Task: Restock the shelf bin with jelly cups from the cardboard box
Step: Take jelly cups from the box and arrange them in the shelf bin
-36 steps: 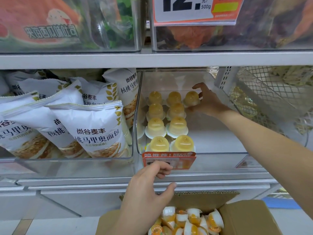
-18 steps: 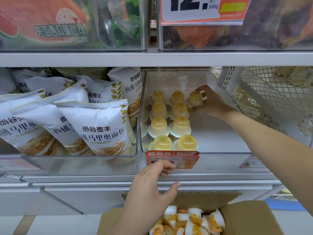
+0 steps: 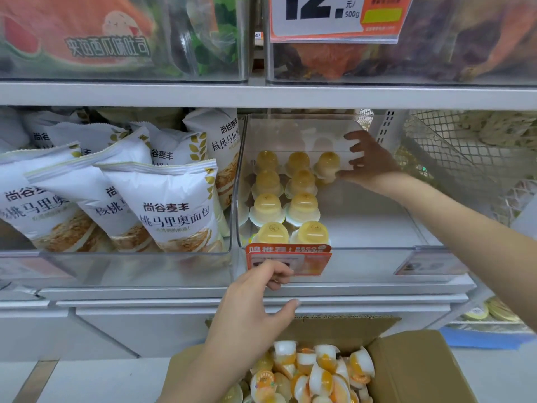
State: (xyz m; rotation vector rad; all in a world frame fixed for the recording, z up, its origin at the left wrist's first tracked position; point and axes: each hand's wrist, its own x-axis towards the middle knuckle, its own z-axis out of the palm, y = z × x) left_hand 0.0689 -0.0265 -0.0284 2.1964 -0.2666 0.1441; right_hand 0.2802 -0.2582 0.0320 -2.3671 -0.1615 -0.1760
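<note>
The clear shelf bin holds two rows of yellow jelly cups along its left side. A single cup stands at the back as the start of a third row. My right hand reaches deep into the bin, fingers spread, with only the thumb tip touching that back cup. My left hand is at the bin's front, fingers curled on its lower edge under the orange label. Below, the open cardboard box holds several more jelly cups.
White bread bags fill the clear bin to the left. A wire basket stands to the right of the jelly bin. The upper shelf edge runs low over both bins, with a price tag above.
My right hand's fingers have spread away from the back-right cup, which now stands in the bin. My left hand stays at the bin's front.
</note>
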